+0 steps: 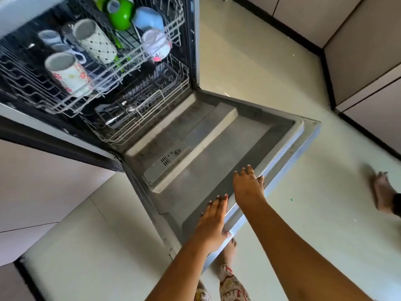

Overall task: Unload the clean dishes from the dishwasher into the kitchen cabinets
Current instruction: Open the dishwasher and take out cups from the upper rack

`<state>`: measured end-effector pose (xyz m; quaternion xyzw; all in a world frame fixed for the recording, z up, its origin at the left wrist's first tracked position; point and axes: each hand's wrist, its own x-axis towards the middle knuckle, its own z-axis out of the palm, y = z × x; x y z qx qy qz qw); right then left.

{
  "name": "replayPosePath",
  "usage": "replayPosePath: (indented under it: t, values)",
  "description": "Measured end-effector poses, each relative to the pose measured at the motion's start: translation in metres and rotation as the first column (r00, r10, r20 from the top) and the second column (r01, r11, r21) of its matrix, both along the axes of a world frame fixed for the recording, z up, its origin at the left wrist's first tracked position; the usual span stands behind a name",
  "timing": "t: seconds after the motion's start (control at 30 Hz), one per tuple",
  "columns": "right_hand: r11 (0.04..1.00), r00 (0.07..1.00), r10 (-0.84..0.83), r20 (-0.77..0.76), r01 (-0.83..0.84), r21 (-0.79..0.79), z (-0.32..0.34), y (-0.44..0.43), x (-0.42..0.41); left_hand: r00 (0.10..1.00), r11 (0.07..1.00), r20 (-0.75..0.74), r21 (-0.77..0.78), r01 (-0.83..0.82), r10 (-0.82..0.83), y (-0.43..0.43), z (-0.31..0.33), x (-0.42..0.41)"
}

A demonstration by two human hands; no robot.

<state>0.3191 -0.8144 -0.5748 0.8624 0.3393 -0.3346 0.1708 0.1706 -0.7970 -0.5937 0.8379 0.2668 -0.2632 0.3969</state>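
Note:
The dishwasher door point(217, 153) lies folded down in front of me. My left hand point(213, 220) rests on the door's near edge, fingers flat on the inner face and thumb hooked round the rim. My right hand point(247, 187) grips the same edge a little farther along. The upper rack point(138, 51) holds a floral mug point(67, 72), a white patterned mug point(95, 40), a green bowl point(120, 14), a blue cup point(148, 18) and a white bowl with pink marks point(156, 44). In the lower rack point(152, 98) lie spoons point(128, 107).
Low cabinet doors point(368, 51) line the right wall past pale floor tiles point(249, 61). More cabinet fronts point(43, 181) stand left of the dishwasher. Another person's bare foot point(384, 192) is at the right edge. My own foot point(230, 250) stands under the door's edge.

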Motion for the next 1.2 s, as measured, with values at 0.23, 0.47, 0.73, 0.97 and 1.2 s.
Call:
replayPosePath:
  t: [0.23, 0.47, 0.73, 0.97, 1.2]
  values:
    - [0.992, 0.994, 0.103, -0.03, -0.105, -0.066, -0.055, -0.034, 0.007, 0.995, 0.989, -0.064, -0.135, 0.066, -0.075, -0.009, -0.053, -0.002]
    - [0.988, 0.992, 0.126, -0.029, -0.128, -0.082, -0.123, -0.069, 0.006, 0.975, 0.975, -0.114, -0.138, 0.177, -0.193, -0.028, -0.113, 0.002]
    - [0.984, 0.984, 0.107, -0.144, -0.125, -0.128, -0.182, -0.082, 0.013, 0.968, 0.976, -0.127, -0.045, 0.212, -0.216, -0.056, -0.177, -0.001]
    - [0.95, 0.974, 0.135, -0.185, -0.179, -0.254, -0.223, -0.076, 0.019, 0.9, 0.923, -0.201, -0.069, 0.38, -0.386, -0.042, -0.222, -0.001]
    - [0.938, 0.969, 0.126, -0.212, -0.185, -0.292, -0.251, -0.074, 0.022, 0.763, 0.833, -0.354, -0.096, 0.545, -0.54, -0.019, -0.248, -0.015]
